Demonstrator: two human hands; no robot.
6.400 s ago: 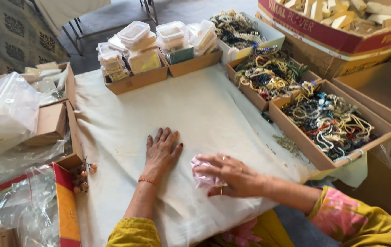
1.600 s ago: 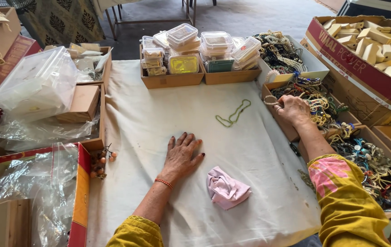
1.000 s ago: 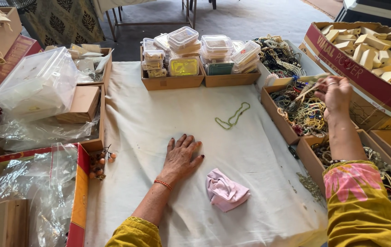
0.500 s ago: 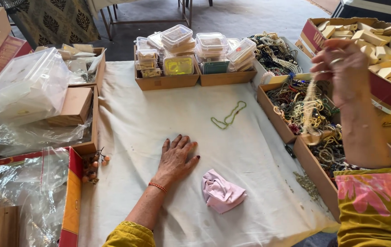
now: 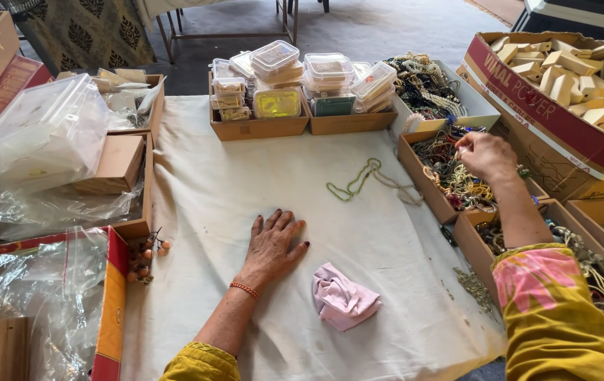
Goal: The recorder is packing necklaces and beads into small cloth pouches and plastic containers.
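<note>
Your left hand [image 5: 273, 247] is lying flat with fingers spread on the white cloth [image 5: 245, 183], while your right hand [image 5: 487, 156], lower than half a second ago, is pinching into the tangled beaded necklaces [image 5: 457, 180] in the brown cardboard tray [image 5: 425, 185], the crumpled pink cloth [image 5: 343, 300] lying just beside your left wrist.

We cannot tell what our right hand [image 5: 484, 155] pinches over the tangled beads [image 5: 457, 176]; its fingertips face away. The box of wooden blocks [image 5: 570, 70] runs off the right edge, and the plastic bags [image 5: 40, 134] blur their contents.
</note>
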